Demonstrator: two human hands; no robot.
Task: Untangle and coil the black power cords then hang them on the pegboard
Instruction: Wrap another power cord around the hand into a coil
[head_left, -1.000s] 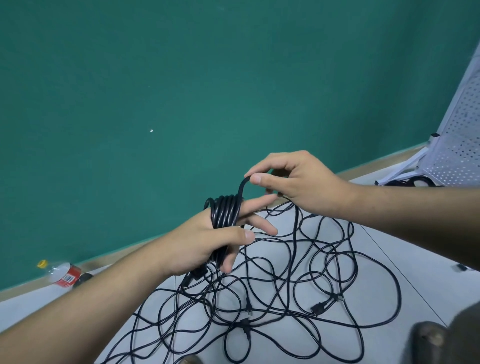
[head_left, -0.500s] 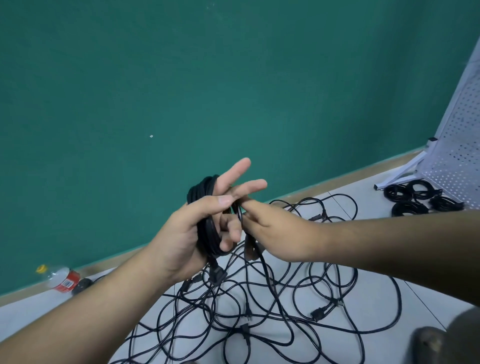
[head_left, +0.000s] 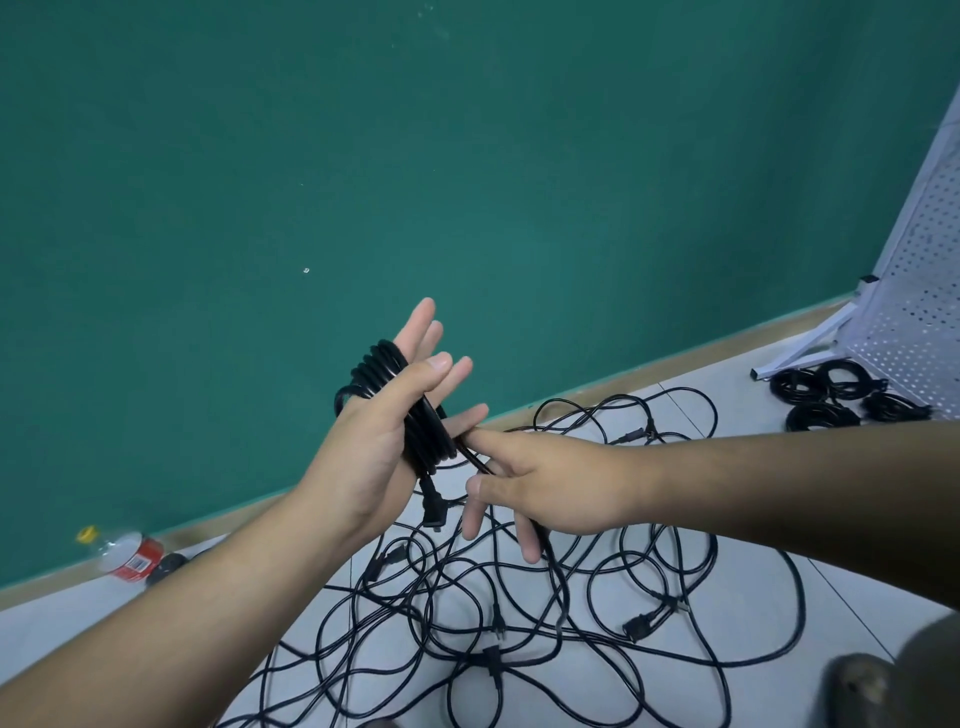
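A black power cord (head_left: 415, 415) is wound in several loops around my left hand (head_left: 363, 457). The fingers point up straight and the thumb lies over the loops. A plug end (head_left: 434, 512) dangles below that hand. My right hand (head_left: 550, 493) pinches the free run of the same cord just right of the coil, and the cord passes down through its fingers. Below both hands the tangle of black cords (head_left: 519, 623) lies spread on the tiled floor. The white pegboard (head_left: 914, 312) leans at the right edge.
Several coiled cords (head_left: 831, 395) lie on the floor at the foot of the pegboard's stand. A plastic bottle with a red label (head_left: 124, 553) rests by the green wall at left. A dark shoe tip (head_left: 857, 691) shows at bottom right.
My left hand has straightened its fingers and turned upward with the coil on it. The right hand has dropped from above the coil to its lower right, drawing the cord round.
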